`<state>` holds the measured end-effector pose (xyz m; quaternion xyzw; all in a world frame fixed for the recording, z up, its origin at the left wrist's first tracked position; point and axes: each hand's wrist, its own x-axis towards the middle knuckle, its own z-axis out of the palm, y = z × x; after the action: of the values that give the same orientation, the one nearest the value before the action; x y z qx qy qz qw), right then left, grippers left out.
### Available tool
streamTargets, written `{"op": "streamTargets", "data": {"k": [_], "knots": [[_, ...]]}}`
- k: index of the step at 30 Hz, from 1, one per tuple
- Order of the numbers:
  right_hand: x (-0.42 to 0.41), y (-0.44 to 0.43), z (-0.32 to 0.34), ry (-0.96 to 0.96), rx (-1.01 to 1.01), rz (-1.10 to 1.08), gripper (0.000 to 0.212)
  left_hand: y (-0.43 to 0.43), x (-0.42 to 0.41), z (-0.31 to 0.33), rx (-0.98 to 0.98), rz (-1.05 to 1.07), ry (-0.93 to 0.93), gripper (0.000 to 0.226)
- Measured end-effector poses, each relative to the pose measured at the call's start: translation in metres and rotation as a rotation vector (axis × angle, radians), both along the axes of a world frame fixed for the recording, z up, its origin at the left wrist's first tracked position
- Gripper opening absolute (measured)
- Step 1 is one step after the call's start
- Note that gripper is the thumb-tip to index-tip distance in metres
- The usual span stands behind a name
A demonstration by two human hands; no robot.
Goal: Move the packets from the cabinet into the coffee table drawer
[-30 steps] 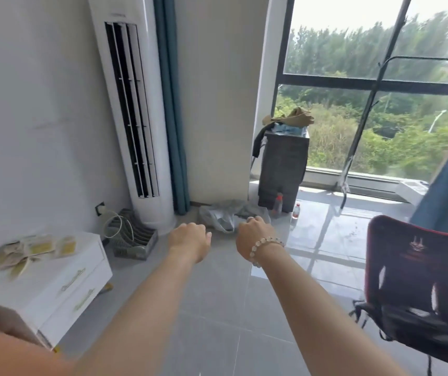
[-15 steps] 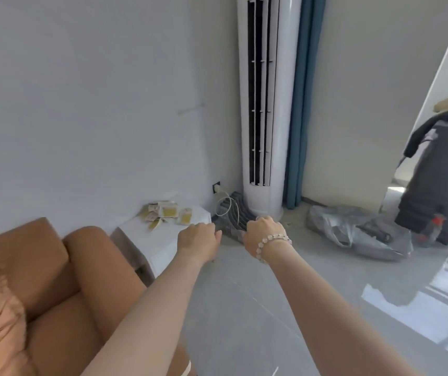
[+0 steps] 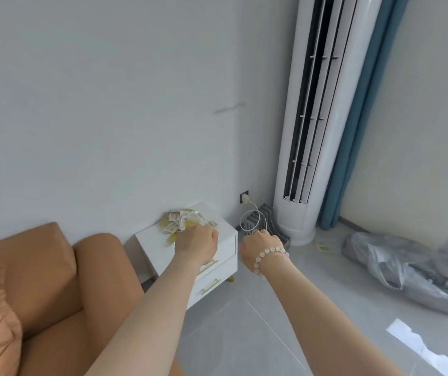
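Observation:
A heap of small yellow and white packets (image 3: 181,222) lies on top of a low white cabinet (image 3: 225,249) with two gold-handled drawers, against the wall. My left hand (image 3: 196,245) is over the near edge of the heap, its loosely bent fingers reaching down onto the closest packets and covering some of them. No packet is lifted. My right hand (image 3: 258,249), with a bead bracelet on the wrist, hovers loosely curled just right of the cabinet and holds nothing. The coffee table is out of view.
An orange sofa (image 3: 27,280) stands directly left of the cabinet. A tall white air conditioner (image 3: 317,131) and a teal curtain (image 3: 364,118) are at the right, with a coiled cable and grey rack (image 3: 269,226) at its base. A grey plastic bag (image 3: 396,270) lies on the tiled floor.
The view has swung left and closer to the cabinet. My left hand has moved forward onto the packet heap; my right hand has come up beside the cabinet.

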<state>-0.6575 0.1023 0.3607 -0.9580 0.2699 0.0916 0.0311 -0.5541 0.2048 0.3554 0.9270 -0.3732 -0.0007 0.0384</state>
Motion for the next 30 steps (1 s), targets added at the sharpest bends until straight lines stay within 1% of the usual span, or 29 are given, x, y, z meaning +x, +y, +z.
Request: {"op": "streamTargets", "data": {"k": [6, 12, 16, 19, 21, 24, 27, 30], "knots": [[0.029, -0.04, -0.008, 0.063, 0.015, -0.042, 0.045, -0.04, 0.037, -0.016, 0.112, -0.051, 0.035, 0.041], [0.076, -0.097, 0.002, -0.015, 0.002, -0.057, 0.048, -0.093, 0.081, -0.016, 0.075, -0.04, 0.026, 0.043], [0.111, -0.142, -0.011, 0.022, -0.014, -0.045, 0.048, -0.131, 0.111, -0.028, 0.102, -0.013, 0.051, 0.043], [0.144, -0.172, -0.014, 0.038, -0.013, -0.027, 0.046, -0.151, 0.136, -0.038, 0.155, 0.003, 0.037, 0.042], [0.172, -0.19, -0.008, 0.015, -0.004, 0.0, 0.044, -0.164, 0.161, -0.038, 0.169, 0.041, 0.016, 0.042], [0.213, -0.215, 0.003, -0.016, 0.013, 0.027, 0.046, -0.182, 0.201, -0.03, 0.144, 0.119, 0.034, 0.042], [0.256, -0.24, 0.005, -0.013, 0.01, 0.089, 0.047, -0.195, 0.238, -0.024, 0.131, 0.204, 0.059, 0.041], [0.3, -0.26, -0.005, 0.014, 0.006, 0.152, 0.047, -0.199, 0.272, -0.031, 0.132, 0.307, 0.1, 0.04]]}}
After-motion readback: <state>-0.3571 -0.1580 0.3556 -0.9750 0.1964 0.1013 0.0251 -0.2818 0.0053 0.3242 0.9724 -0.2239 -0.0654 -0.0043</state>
